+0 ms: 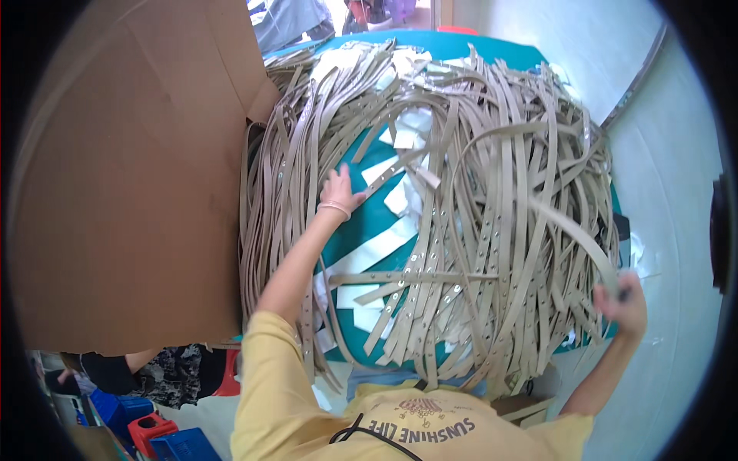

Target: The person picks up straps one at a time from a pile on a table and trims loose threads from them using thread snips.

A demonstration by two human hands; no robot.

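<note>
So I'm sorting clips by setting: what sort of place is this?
Probably a small workshop or factory floor for belts or straps: a teal table heaped with tan punched straps, a big cardboard sheet beside it, and blue plastic crates on the floor.

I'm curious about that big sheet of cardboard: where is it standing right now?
In the head view the cardboard fills the person's left side, standing at the left edge of the teal table, right against the heap of tan straps.

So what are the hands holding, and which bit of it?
The right hand is closed on one long tan strap, held at its near end. The left hand holds nothing; it lies flat, reaching among the pile of straps.
</note>
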